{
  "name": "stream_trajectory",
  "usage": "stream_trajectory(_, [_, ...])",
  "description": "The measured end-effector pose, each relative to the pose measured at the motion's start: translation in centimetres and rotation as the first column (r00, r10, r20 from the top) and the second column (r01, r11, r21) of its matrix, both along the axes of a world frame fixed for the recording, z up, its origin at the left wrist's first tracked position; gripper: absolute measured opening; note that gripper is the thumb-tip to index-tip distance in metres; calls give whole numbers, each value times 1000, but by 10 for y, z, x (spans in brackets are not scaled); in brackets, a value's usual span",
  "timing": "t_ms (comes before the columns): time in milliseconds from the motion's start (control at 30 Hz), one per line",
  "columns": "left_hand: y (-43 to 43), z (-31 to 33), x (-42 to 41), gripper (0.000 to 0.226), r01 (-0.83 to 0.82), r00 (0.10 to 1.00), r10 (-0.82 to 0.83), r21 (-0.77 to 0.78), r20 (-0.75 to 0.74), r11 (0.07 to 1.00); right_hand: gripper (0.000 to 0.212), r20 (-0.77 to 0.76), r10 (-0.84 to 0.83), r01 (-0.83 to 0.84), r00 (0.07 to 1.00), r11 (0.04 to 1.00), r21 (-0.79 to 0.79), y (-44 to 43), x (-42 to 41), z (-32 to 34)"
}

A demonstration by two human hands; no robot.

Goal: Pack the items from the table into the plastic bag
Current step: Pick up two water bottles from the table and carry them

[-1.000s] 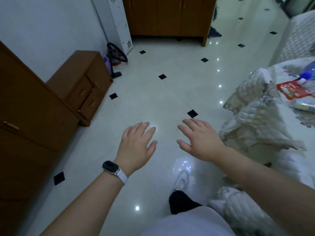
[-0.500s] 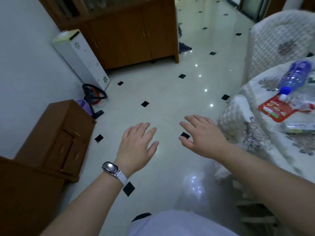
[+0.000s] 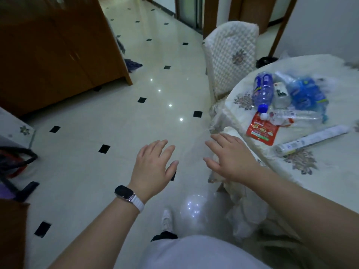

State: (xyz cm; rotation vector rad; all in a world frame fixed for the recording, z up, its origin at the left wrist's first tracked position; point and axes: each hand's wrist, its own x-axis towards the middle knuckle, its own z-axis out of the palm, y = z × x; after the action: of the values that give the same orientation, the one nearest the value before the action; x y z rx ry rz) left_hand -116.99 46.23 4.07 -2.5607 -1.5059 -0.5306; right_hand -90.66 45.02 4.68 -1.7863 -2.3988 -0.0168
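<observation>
Approaching the table, both hands empty.
Left hand (image 3: 153,167) and right hand (image 3: 231,158) are held out flat over the floor, fingers spread, nothing gripped. The items sit on the table (image 3: 330,187) ahead and to the right: water bottle (image 3: 262,90), red pouch (image 3: 262,131), blue pack (image 3: 307,94), white roll (image 3: 310,139), some lying on crumpled clear plastic (image 3: 299,115) that may be the bag, can't confirm. Right hand is nearer, close to the table edge with the red pouch just beyond its fingertips; left hand is well apart from everything. The roll's long axis runs diagonally, near-left to far-right; the bottle lies cap toward the person. Likely first reach: right hand, forward and right.
</observation>
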Motion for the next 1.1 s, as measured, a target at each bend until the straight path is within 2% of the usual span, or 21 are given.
stream_trajectory(133, [74, -4, -14, 45, 75, 996, -73, -28, 55, 997, 59, 47, -114, 117, 992, 992, -46, 53, -18, 8])
stream_trajectory(300, [173, -3, -26, 46, 226, 972, -222, -46, 72, 973, 59, 57, -267, 269, 962, 963, -26, 112, -30, 24])
stream_trajectory(500, [245, -5, 15, 44, 430, 902, -425, -54, 81, 901, 55, 66, -466, 467, 882, 884, -7, 127, -15, 25])
stream_trajectory(633, [283, -7, 69, 42, 589, 806, -582, -51, 108, 806, 53, 63, -590, 591, 805, 807, 0, 127, 21, 13])
stream_trajectory(767, [318, -8, 124, 41, 672, 740, -670, -90, 52, 735, 54, 80, -672, 676, 736, 736, -29, 145, 67, 2])
stream_trajectory(900, [344, -1, 172, 40, 722, 686, -728, -125, -6, 681, 52, -14, -764, 764, 645, 645, -29, 159, 98, -9])
stream_trajectory(1100, [376, 3, 246, 43, 691, 701, -713, -225, -23, 687, 52, -130, -895, 899, 426, 435, -50, 171, 153, -19])
